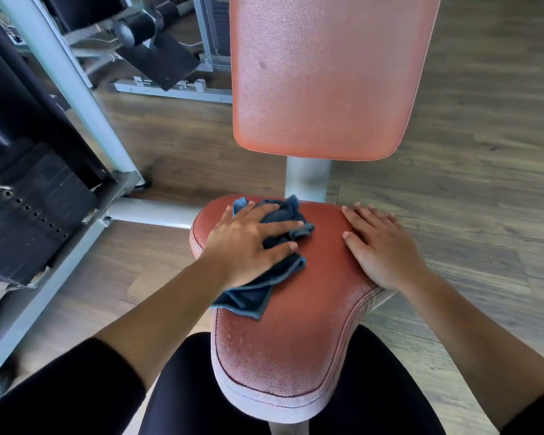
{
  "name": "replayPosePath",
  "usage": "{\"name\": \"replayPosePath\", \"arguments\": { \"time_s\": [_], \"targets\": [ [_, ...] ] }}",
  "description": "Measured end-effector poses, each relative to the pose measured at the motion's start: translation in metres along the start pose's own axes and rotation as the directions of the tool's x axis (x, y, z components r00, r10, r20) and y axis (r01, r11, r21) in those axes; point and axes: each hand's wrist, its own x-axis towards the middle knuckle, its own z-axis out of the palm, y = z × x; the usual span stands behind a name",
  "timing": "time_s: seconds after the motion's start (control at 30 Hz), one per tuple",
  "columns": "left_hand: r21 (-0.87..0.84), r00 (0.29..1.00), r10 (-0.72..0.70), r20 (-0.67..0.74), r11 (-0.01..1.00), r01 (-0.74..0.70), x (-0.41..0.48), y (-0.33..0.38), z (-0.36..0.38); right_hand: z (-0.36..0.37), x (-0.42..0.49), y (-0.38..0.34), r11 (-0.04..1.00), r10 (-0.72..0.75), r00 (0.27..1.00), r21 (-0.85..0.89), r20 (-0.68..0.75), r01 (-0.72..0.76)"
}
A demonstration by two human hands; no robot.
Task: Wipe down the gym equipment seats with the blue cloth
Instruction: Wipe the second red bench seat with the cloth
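A red padded seat [296,334] with a worn pale front edge lies below me, between my legs. On its left rear part sits a crumpled dark blue cloth [258,293]. My left hand [248,243] presses flat on the cloth with fingers spread, covering its middle. My right hand [380,246] rests flat and empty on the seat's right rear edge, apart from the cloth. Behind the seat rises the red backrest [327,76] on a grey post [307,178].
A black weight stack [32,211] in a grey steel frame [66,73] stands close on the left. Another machine with black roller pads [139,26] is at the back left. Wood-look floor [468,152] extends to the right.
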Motion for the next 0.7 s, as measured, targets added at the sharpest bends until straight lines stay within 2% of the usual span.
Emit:
{"name": "replayPosePath", "arguments": {
  "time_s": [0.07,0.13,0.23,0.3,0.43,0.57,0.7],
  "targets": [
    [0.093,1.000,-0.026,0.000,0.995,0.026,0.021,-0.009,0.001,-0.001,0.000,-0.001,1.000,-0.001,1.000,0.009,0.008,0.001],
    [0.118,0.999,-0.044,-0.010,0.992,0.045,0.035,-0.017,0.002,-0.001,-0.001,-0.001,1.000,0.001,1.000,0.013,0.007,-0.001],
    [0.025,0.999,-0.036,-0.005,0.999,0.036,0.034,-0.019,0.005,-0.002,-0.001,0.000,1.000,-0.005,1.000,0.011,0.002,0.005],
    [0.022,1.000,-0.006,-0.004,1.000,0.006,0.022,-0.018,0.004,-0.003,-0.002,0.000,1.000,-0.005,1.000,-0.003,0.002,0.005],
    [-0.025,0.994,0.034,-0.103,0.999,-0.037,-0.016,-0.014,0.004,-0.001,-0.002,0.000,1.000,-0.005,1.000,-0.004,-0.011,0.005],
    [-0.049,0.972,-0.077,-0.221,0.996,0.068,-0.017,-0.016,0.008,-0.003,-0.001,-0.002,1.000,0.002,1.000,0.011,-0.021,-0.002],
    [-0.069,0.939,-0.289,-0.185,0.957,0.281,0.024,-0.025,0.003,-0.002,-0.002,-0.002,1.000,0.002,1.000,0.019,0.002,-0.002]
  ]
}}
